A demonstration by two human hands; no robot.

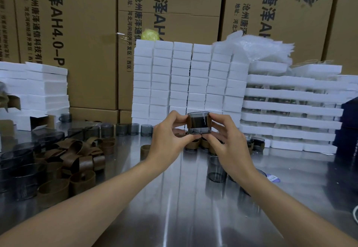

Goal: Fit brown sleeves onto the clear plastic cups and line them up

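Above the steel worktop (pixel 174 198), before stacked white boxes (pixel 182 76), a clear cup (pixel 198 123) is pinched by the fingers of the left hand (pixel 166 136) and right hand (pixel 226 140), and its brown sleeve (pixel 190 122) is best pushed on evenly from both sides and kept level.

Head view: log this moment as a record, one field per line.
held: cup with sleeve round it, raised above the table
left: left hand pinches the cup's left side
right: right hand pinches its right side
loose sleeves: heap on the table's left
bare cups: row at back left
sleeved cups: on the table behind the hands
backdrop: stacked white boxes, cartons behind
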